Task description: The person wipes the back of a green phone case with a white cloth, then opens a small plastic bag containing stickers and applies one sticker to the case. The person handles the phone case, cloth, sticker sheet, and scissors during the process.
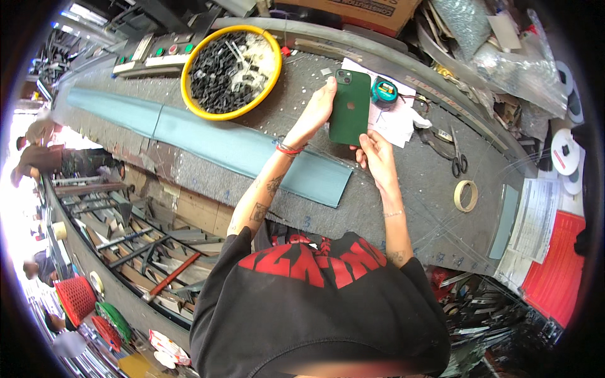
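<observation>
A dark green smartphone point(350, 112) is held up over the workbench, its back with the camera lenses facing me. My left hand point(320, 104) grips its left edge, with red bands on that wrist. My right hand point(375, 155) pinches the lower right corner between thumb and fingers. Just right of the phone, a teal and black tape measure point(384, 92) sits on white papers point(397, 129). A long grey-blue flat strip point(220, 146) lies along the bench, left of and below my hands.
A yellow-rimmed basin point(275, 74) of small black and pale pieces stands at the far left. Scissors point(458, 157) and a tape roll point(466, 196) lie on the right. Behind are plastic bags point(513, 69) and a cardboard box point(359, 14). People point(60, 160) are at far left.
</observation>
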### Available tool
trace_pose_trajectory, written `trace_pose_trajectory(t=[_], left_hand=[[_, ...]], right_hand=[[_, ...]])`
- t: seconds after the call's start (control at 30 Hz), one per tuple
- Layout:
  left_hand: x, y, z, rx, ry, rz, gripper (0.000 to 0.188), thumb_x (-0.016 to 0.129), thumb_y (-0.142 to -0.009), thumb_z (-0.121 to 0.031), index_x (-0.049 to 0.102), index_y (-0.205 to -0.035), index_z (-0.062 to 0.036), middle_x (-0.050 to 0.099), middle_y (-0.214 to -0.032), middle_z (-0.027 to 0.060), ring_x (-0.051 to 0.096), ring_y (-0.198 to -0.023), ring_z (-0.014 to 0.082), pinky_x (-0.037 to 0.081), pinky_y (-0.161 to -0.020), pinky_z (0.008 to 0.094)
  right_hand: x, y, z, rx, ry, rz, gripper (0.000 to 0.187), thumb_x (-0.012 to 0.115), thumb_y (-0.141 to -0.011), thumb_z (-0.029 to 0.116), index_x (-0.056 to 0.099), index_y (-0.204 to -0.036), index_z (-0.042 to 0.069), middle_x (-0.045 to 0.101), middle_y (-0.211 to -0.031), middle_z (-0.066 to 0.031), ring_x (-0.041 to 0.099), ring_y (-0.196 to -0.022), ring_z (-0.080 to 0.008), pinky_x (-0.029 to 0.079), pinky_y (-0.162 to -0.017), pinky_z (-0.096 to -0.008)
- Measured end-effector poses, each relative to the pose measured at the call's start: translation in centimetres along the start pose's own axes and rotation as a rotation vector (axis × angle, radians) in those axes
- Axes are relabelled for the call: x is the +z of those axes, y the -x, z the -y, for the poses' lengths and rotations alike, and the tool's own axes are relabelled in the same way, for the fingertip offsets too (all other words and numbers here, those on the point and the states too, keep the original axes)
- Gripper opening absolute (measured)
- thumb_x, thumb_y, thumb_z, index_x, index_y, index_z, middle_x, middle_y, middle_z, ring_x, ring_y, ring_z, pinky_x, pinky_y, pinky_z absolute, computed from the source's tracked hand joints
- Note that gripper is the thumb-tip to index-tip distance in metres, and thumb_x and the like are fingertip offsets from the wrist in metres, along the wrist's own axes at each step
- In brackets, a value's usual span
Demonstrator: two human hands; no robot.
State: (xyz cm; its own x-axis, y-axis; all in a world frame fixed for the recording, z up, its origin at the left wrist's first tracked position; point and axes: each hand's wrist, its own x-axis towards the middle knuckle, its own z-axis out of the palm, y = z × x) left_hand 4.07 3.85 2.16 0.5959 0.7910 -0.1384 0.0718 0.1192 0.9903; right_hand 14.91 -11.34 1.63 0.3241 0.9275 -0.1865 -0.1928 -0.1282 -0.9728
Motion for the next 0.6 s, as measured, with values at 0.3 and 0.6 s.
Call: trace_pose_trajectory(t=[0.3, 0.6], left_hand=[[-0.6, -2.9, 0.7, 0.129, -0.861, -0.015, 0.035, 0.04, -0.095, -0.032, 0.057, -0.092, -0.0009, 0.062, -0.074, 0.0242, 0.062, -0.072, 0.0413, 0.048, -0.064, 0.048], [-0.8, -1.8, -0.1, 0.235, -1.224, -0.08, 0.034, 0.04, -0.095, -0.035, 0.059, -0.082, -0.0098, 0.062, -0.068, 0.0188, 0.062, -0.063, 0.0393, 0.05, -0.057, 0.0485]], right_hand=[[-1.2, -2.9, -1.8, 0.122, 0.301, -0.028, 0.029, 0.051, -0.095, 0.023, 0.055, -0.083, -0.003, 0.061, -0.069, -0.0111, 0.053, -0.05, -0.0099, 0.042, -0.042, -0.0247], [-0.6, -3.4, 0.2, -0.038, 0.852, -0.054, 0.038, 0.046, -0.096, 0.029, 0.055, -0.079, -0.004, 0.058, -0.072, -0.0223, 0.056, -0.069, -0.0403, 0.044, -0.064, -0.0439]])
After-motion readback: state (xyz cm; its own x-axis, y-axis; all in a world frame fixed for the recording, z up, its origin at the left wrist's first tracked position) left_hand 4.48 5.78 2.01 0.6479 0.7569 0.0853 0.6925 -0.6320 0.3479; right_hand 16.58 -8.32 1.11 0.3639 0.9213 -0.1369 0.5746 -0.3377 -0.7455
